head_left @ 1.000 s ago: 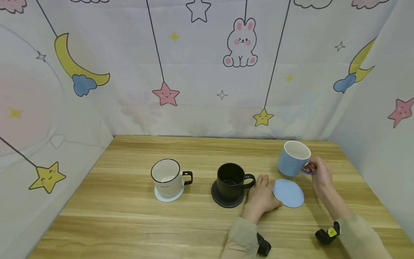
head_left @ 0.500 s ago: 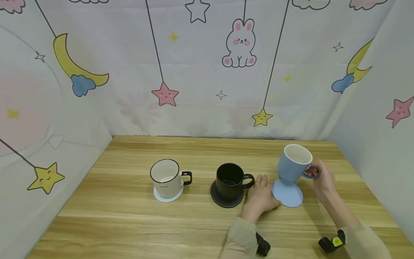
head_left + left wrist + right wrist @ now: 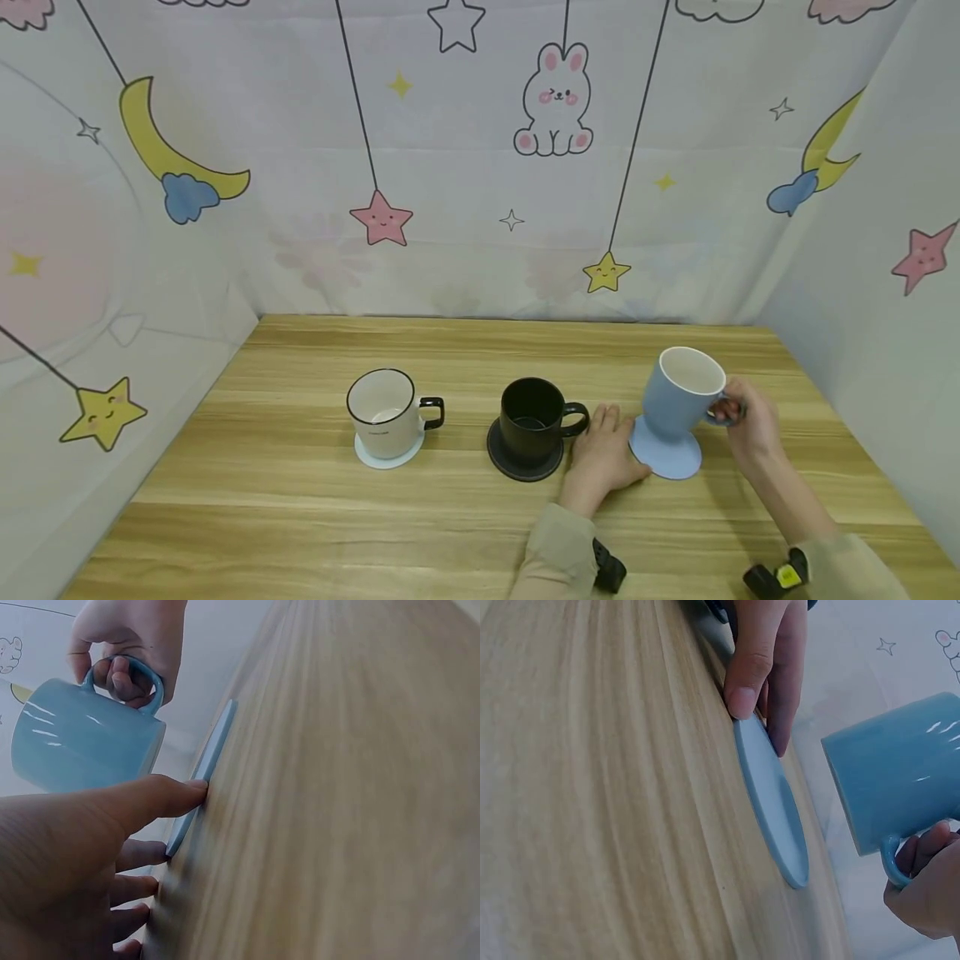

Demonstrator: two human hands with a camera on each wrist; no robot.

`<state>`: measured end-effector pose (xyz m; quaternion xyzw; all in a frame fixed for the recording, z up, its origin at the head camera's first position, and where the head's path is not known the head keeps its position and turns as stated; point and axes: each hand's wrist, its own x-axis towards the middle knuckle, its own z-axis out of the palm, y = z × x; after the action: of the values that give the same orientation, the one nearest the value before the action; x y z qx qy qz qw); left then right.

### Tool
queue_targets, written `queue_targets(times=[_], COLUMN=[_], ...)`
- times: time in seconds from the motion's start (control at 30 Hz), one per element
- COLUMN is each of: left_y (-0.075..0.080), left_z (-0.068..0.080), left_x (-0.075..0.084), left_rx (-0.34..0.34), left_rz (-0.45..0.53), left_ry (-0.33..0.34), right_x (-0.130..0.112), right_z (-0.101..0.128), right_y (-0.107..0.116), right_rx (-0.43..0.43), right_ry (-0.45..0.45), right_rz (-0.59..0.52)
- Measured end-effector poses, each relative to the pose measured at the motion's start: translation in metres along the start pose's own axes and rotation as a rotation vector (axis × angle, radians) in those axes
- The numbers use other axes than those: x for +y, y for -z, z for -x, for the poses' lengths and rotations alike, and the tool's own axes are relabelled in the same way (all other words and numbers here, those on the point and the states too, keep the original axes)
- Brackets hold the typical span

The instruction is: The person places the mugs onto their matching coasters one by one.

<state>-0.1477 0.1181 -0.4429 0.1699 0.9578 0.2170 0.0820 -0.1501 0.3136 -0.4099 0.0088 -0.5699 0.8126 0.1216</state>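
My right hand (image 3: pixel 753 421) grips the handle of a light blue mug (image 3: pixel 678 404). The mug is upright with a slight tilt. Both wrist views show a gap between its base and the blue round coaster (image 3: pixel 666 460) below. Flat on the table, that coaster is touched at its left edge by the thumb and a finger of my left hand (image 3: pixel 603 454). The other left fingers stretch forward on the wood, close to the handle of a black mug (image 3: pixel 531 421). The black mug stands on a dark round coaster (image 3: pixel 525 473).
To the left, a white mug (image 3: pixel 384 408) with a black rim and handle stands on a pale blue coaster (image 3: pixel 390 461). The wooden table (image 3: pixel 300 533) ends at a printed cloth (image 3: pixel 450 275) behind, with more cloth at both sides.
The blue mug in my right hand has come nearer and now hangs over the blue coaster, covering its far part from the head view. My left hand stays at the coaster's edge.
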Motion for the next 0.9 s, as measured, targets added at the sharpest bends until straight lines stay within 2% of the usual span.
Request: queue_targets(times=[0.67, 0.9], left_y=[0.0, 0.001], left_z=[0.0, 0.001], left_x=[0.0, 0.0], left_rx=[0.003, -0.007], left_rz=[-0.02, -0.026], left_ry=[-0.003, 0.002], right_x=[0.012, 0.014], right_z=[0.013, 0.017], right_y=[0.01, 0.012], right_rx=[-0.045, -0.048], right_ry=[0.005, -0.019], right_rz=[0.023, 0.038])
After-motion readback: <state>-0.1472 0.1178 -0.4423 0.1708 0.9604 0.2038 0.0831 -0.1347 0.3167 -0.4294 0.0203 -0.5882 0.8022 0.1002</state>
